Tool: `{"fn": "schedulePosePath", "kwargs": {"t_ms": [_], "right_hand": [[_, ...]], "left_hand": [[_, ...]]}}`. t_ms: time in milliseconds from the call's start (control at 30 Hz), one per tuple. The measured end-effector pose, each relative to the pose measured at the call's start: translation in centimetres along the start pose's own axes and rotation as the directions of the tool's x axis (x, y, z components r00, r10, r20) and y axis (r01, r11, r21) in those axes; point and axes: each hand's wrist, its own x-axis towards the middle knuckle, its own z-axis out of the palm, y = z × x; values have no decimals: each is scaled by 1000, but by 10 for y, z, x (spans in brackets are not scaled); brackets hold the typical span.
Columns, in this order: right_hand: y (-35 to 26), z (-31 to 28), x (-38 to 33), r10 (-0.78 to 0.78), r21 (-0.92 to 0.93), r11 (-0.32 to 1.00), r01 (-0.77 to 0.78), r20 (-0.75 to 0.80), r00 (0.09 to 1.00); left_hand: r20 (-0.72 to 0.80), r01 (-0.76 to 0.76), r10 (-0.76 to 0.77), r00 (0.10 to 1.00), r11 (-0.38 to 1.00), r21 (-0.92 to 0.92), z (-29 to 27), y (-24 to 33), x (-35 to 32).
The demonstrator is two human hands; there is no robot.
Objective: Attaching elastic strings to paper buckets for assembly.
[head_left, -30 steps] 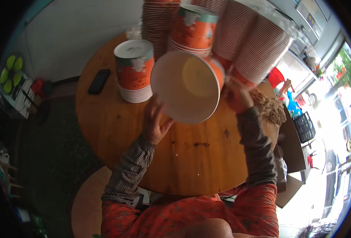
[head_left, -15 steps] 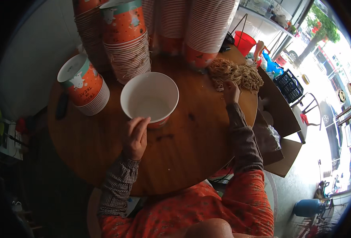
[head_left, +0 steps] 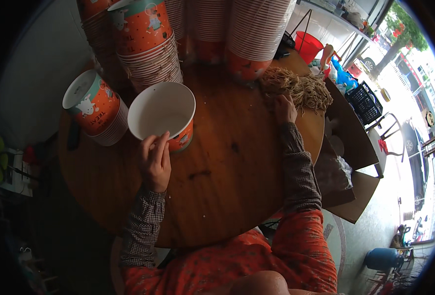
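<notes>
A white-lined orange paper bucket (head_left: 183, 139) stands on the round wooden table, mouth up and leaning a little. My left hand (head_left: 155, 162) has its thumb and fingers pinched at the near rim of this bucket. At the table's right side lies a tangled heap of thin tan strands (head_left: 308, 91). My right hand (head_left: 285, 108) is at the heap's near left edge, fingers curled in; their tips are partly hidden, and what they hold cannot be made out. Left of the bucket, a short stack of upside-down orange and green buckets (head_left: 98, 110) rests tilted on the table.
Tall bucket stacks (head_left: 146, 49) line the table's far side, some under clear plastic (head_left: 256, 34). An open cardboard box (head_left: 350, 142) sits against the table's right edge. Beyond are a red pail (head_left: 308, 47), a black crate (head_left: 363, 103) and a chair (head_left: 387, 135).
My left hand and the bucket have moved left, closer to the short stack, and more of the bucket's orange side shows. My right hand remains by the strands, its fingers slightly shifted. The view has shifted slightly.
</notes>
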Motion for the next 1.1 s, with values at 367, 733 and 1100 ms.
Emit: {"fn": "schedulePosePath", "kwargs": {"t_ms": [367,733,1100], "right_hand": [[-10,5,2,11,91,996,-4,-74,997],[-133,-7,-83,-451,675,727,125,332,829],[-212,-47,-154,-620,832,554,27,391,680]], "left_hand": [[15,-1,4,1000,979,-203,0,9,-20],[162,265,-220,962,893,-364,-1,21,-24],[614,825,-594,519,161,-541,-15,23,-32]]}}
